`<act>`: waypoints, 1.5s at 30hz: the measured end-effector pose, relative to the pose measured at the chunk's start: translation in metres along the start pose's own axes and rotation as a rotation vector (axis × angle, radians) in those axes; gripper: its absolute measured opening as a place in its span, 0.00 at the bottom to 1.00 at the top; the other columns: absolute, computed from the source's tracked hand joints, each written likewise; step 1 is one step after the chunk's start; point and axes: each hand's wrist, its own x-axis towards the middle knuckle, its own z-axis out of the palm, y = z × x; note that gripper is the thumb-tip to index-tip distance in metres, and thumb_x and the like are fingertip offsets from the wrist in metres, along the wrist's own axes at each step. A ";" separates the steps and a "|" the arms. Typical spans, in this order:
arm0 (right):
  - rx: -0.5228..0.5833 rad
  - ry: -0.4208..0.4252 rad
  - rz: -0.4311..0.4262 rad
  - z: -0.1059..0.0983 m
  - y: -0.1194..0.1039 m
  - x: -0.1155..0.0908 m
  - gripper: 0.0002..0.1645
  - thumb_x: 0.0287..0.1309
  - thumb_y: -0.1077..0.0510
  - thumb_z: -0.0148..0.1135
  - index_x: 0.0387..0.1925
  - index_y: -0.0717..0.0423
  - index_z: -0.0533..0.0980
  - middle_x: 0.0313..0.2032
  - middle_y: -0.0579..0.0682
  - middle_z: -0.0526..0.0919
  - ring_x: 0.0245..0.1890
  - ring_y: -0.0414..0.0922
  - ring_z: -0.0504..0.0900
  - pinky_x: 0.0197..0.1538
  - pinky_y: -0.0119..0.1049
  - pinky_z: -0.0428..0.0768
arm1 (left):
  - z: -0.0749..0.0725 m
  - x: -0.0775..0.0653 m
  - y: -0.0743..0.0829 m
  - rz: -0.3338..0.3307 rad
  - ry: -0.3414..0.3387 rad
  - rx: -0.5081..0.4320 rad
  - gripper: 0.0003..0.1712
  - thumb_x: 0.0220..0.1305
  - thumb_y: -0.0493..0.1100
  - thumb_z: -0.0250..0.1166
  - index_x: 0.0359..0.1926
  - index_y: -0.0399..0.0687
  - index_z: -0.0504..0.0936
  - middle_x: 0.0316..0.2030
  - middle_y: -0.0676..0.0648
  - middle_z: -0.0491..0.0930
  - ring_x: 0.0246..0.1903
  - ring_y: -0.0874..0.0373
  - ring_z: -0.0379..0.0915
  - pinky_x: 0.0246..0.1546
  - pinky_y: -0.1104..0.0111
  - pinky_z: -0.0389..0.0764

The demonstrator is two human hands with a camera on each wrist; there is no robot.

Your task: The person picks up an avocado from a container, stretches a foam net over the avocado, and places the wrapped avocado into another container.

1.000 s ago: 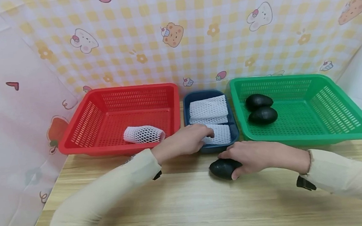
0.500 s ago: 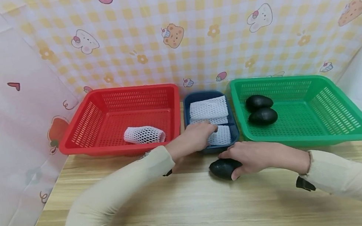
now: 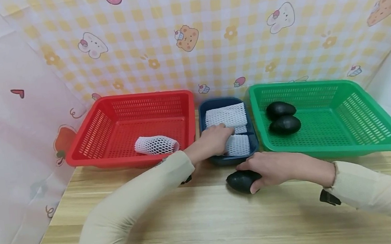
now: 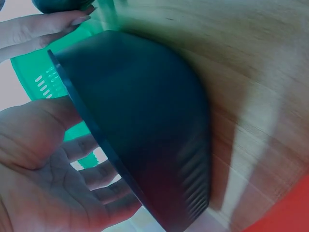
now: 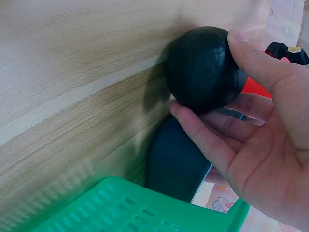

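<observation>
My right hand point(image 3: 271, 169) holds a dark avocado point(image 3: 243, 181) on the wooden table, just in front of a small blue tray point(image 3: 211, 104). In the right wrist view, thumb and fingertips grip the sides of the avocado point(image 5: 203, 67). My left hand point(image 3: 215, 140) reaches over the front left of that tray, above white foam net sleeves point(image 3: 238, 145). Another folded stack of foam net sleeves point(image 3: 225, 116) lies in the tray's back part. The left wrist view shows the left hand point(image 4: 63, 169) with fingers apart, their tips hidden behind the tray's rim point(image 4: 91, 128).
A red basket point(image 3: 189, 118) on the left contains one puffed-out foam net sleeve point(image 3: 156, 145). On the right, a green basket point(image 3: 329, 153) holds two dark avocados point(image 3: 285, 125). Both baskets flank the tray, before a checked cloth backdrop point(image 3: 209, 56).
My left hand has moved slightly right and back over the foam net sleeves in the tray. The right hand and its avocado have stayed in place.
</observation>
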 end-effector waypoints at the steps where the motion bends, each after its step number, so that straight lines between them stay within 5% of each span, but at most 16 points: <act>1: -0.001 0.000 0.000 0.000 0.000 0.000 0.34 0.56 0.48 0.77 0.60 0.59 0.78 0.44 0.43 0.83 0.37 0.38 0.78 0.40 0.36 0.79 | 0.000 0.001 0.000 -0.005 -0.006 0.000 0.37 0.60 0.47 0.75 0.70 0.54 0.73 0.58 0.45 0.75 0.52 0.51 0.70 0.54 0.55 0.77; 10: -0.004 0.006 0.005 0.000 0.000 -0.002 0.35 0.56 0.47 0.77 0.60 0.61 0.77 0.45 0.45 0.83 0.38 0.38 0.78 0.41 0.36 0.79 | 0.006 0.010 0.003 -0.048 -0.059 0.032 0.36 0.67 0.45 0.69 0.74 0.54 0.68 0.62 0.43 0.72 0.56 0.48 0.69 0.57 0.52 0.75; 23: 0.003 0.001 0.010 -0.001 0.000 -0.001 0.35 0.56 0.48 0.77 0.61 0.60 0.77 0.45 0.45 0.83 0.38 0.37 0.78 0.42 0.36 0.80 | 0.004 0.005 0.000 -0.004 0.023 0.085 0.18 0.70 0.44 0.65 0.60 0.54 0.81 0.48 0.48 0.80 0.44 0.54 0.73 0.46 0.58 0.79; 36: 0.004 0.000 0.016 -0.002 -0.002 -0.001 0.36 0.57 0.46 0.76 0.61 0.60 0.77 0.47 0.46 0.84 0.40 0.39 0.79 0.43 0.38 0.80 | -0.006 -0.011 0.000 0.027 0.086 0.100 0.27 0.69 0.45 0.67 0.68 0.56 0.76 0.54 0.47 0.80 0.50 0.53 0.75 0.48 0.57 0.80; 45: 0.018 0.008 0.011 -0.001 -0.001 -0.002 0.37 0.57 0.46 0.75 0.62 0.61 0.76 0.50 0.48 0.84 0.42 0.39 0.80 0.45 0.38 0.81 | -0.018 -0.033 -0.002 0.082 0.219 0.103 0.30 0.64 0.47 0.71 0.67 0.57 0.76 0.55 0.48 0.79 0.48 0.54 0.76 0.48 0.60 0.81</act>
